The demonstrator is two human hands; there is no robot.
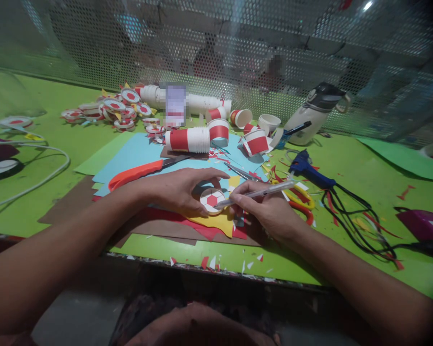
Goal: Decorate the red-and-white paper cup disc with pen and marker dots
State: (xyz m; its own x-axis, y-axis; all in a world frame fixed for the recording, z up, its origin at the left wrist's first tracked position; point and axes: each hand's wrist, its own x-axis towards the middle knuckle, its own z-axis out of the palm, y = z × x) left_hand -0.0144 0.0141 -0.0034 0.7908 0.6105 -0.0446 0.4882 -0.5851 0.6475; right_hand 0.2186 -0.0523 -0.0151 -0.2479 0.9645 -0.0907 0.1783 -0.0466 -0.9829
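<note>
My left hand curves around a small round white paper disc with a red hexagon and dark lines like a football. Its thumb presses the disc's near left edge. A clear-barrelled pen is gripped in my right hand, its tip resting on the right part of the disc. Under both hands lie sheets of coloured paper, among them a yellow piece and light blue sheets. Orange-handled scissors lie beyond my left forearm. The fingertips of my right hand are partly hidden.
Stacked red-and-white paper cups and a pile of decorated discs stand behind. At right are a blue glue gun with looped black cable, yellow-and-red-handled scissors and a white bottle. Paper scraps litter the front edge.
</note>
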